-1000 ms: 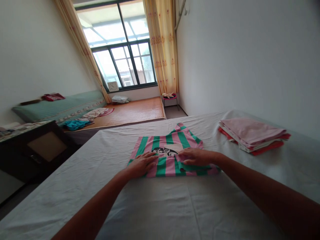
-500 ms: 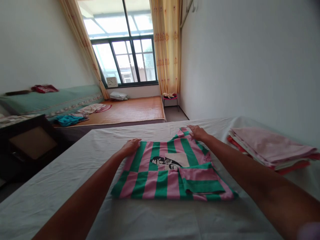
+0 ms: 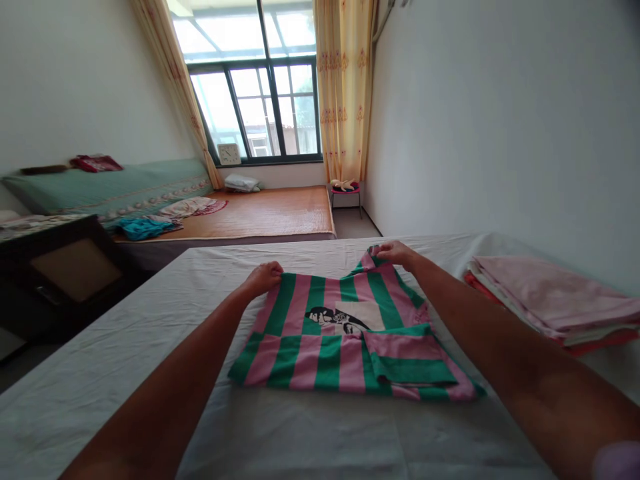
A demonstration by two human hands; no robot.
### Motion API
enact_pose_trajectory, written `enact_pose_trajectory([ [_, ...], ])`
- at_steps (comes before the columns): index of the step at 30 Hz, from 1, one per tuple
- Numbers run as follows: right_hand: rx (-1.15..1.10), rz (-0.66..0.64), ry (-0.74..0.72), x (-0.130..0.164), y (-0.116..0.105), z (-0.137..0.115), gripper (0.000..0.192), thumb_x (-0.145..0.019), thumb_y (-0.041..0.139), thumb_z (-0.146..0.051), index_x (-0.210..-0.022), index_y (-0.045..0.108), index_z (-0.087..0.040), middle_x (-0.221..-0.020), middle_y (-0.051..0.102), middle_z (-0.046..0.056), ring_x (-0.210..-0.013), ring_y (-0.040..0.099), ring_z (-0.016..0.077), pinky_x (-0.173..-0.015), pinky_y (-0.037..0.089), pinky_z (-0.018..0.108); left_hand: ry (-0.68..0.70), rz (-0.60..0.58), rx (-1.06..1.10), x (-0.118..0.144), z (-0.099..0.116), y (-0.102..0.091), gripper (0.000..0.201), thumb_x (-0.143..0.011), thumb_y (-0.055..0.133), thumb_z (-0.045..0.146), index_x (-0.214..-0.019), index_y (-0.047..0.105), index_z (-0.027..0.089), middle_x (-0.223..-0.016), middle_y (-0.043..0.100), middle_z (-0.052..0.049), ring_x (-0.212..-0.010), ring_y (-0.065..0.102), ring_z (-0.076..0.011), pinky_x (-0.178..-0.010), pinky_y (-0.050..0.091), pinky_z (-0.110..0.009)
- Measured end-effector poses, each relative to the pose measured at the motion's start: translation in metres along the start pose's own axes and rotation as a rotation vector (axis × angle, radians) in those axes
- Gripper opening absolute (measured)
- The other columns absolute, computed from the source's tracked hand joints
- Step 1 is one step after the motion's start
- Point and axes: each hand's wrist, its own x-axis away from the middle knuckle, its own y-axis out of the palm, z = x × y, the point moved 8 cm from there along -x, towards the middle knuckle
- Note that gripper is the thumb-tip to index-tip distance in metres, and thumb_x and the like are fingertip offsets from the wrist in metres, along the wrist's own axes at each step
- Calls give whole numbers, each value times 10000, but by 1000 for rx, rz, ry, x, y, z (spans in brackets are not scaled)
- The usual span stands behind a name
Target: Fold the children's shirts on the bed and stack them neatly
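A pink and green striped shirt lies partly folded on the white cloth in front of me. Its near part is turned up, a sleeve is laid across the right side, and a black-and-white print shows in the middle. At the far left corner, my left hand pinches the shirt's edge. My right hand grips the far right corner by the collar, which is lifted slightly off the cloth. Both arms reach forward along either side of the shirt.
A white cloth covers the table. Folded fabrics are stacked at the right by the wall. Beyond stands a bed with a blue garment on it. A dark cabinet is at the left, a small stool under the curtain.
Both hands have closed on the shirt's far corners, having lain flatter on it before. The collar corner is raised a little. The view has shifted slightly.
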Motion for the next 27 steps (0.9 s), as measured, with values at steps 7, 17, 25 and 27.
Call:
enact_pose_trajectory([
  [7, -355, 13, -174, 113, -28, -66, 311, -753, 628, -447, -895, 555, -180, -754, 643, -1, -625, 563, 118, -565, 438, 227, 170, 73, 177, 63, 40, -41, 160, -640, 493, 200, -738, 618, 175, -751, 668, 1, -763, 609, -166, -714, 476, -258],
  [17, -101, -531, -154, 212, 32, -30, 265, -715, 661, -302, -927, 647, -143, -756, 604, -5, -618, 504, 103, -543, 381, 213, 78, 30, 52, 130, 29, -4, 238, -630, 474, 128, -760, 659, 201, -765, 678, 5, -754, 621, -166, -741, 465, -265],
  [25, -206, -435, -228, 210, 11, -42, 366, -786, 628, -452, -919, 680, -115, -781, 618, 25, -718, 515, 134, -664, 416, 255, 126, 16, 107, 141, 29, -17, 186, -703, 503, 217, -774, 674, 198, -808, 679, -8, -812, 620, -175, -815, 472, -287],
  [27, -154, -498, -209, 211, 19, -37, 381, -785, 620, -486, -864, 674, -117, -699, 582, -1, -637, 473, 108, -596, 393, 233, 125, -31, 59, 142, 31, -14, 208, -690, 502, 195, -792, 684, 206, -852, 674, -14, -852, 614, -181, -848, 466, -296],
])
